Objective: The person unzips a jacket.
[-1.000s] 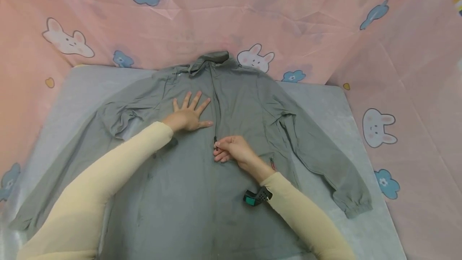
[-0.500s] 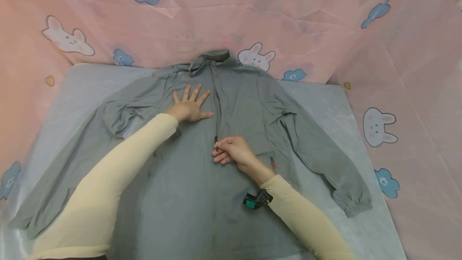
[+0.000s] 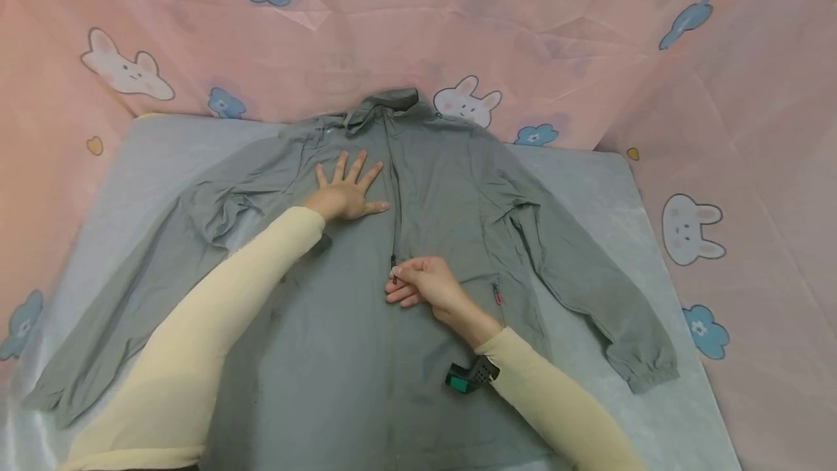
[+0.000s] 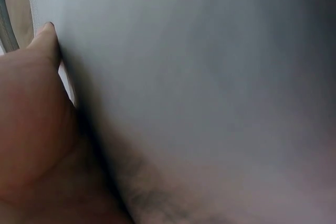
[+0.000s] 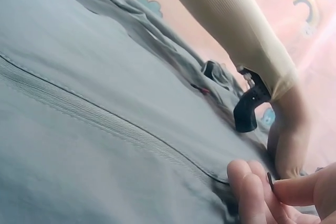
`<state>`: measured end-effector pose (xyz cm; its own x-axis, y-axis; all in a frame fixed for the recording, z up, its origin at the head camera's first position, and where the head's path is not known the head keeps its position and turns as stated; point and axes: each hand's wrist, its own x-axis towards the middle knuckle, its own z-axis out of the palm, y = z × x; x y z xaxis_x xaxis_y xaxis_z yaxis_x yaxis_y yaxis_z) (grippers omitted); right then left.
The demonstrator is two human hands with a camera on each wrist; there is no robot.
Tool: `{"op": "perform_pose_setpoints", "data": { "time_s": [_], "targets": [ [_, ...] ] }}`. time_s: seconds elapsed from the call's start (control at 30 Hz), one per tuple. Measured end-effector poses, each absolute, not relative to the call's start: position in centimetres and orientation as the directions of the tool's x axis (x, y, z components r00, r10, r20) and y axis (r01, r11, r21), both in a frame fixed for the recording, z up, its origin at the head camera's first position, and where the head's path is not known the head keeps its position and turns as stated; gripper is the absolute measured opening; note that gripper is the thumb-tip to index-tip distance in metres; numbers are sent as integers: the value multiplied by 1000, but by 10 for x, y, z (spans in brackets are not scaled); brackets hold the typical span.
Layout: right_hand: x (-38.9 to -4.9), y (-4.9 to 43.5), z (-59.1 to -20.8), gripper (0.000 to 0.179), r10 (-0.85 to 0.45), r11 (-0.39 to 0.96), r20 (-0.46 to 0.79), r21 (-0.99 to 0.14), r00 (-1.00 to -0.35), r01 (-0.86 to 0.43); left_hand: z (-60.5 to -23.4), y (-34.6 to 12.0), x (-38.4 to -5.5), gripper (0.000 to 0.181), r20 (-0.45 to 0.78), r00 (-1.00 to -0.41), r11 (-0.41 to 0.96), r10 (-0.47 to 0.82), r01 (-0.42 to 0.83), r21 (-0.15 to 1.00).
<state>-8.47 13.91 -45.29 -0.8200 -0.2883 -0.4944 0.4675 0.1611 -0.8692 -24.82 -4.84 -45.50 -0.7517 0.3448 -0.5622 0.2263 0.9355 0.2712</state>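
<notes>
One jacket (image 3: 314, 369) is laid out on one worktop (image 3: 588, 180), with its two sleeves (image 3: 588, 282) spread to either side and its one collar (image 3: 392, 99) set at the back edge. Two hands are positioned over it, apart from each other. The left hand (image 3: 343, 195) is laid on the chest panel with fingers spread, just beside the front zip (image 3: 396, 195). One zipper pull (image 3: 394, 267) is pinched between thumb and fingers of the right hand (image 3: 421, 286), lower on the same zip. One red tab (image 3: 498, 296) is seen on the panel beyond the right wrist. Two black wrist devices (image 3: 471, 375) are worn, one per arm, below cream sleeves. The back of the worktop is bordered by a pink printed sheet (image 3: 556, 42), which is approached closely by the collar. Room is left at the right, between the right cuff (image 3: 650, 373) and the side edge; less is left at the left. In the left wrist view, the fabric is blurred, and contact under the palm cannot be confirmed there.
</notes>
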Motion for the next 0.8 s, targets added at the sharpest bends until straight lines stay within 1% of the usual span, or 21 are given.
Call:
{"op": "perform_pose_setpoints", "data": {
  "time_s": [0.2, 0.5, 0.8],
  "targets": [
    [-77, 140, -455, 28, -300, 155, -491, -871, -818, 466, -457, -49, -249, 89, -556, -754, 933, 349, 228, 277],
    [-66, 142, -454, 29, -329, 140, -478, -877, -814, 459, -448, -48, -243, 88, -558, -751, 931, 352, 223, 288],
    [-59, 143, -458, 28, -345, 121, -468, -882, -814, 456, -439, -52, -236, 88, -523, -763, 917, 380, 237, 321]
  ]
}}
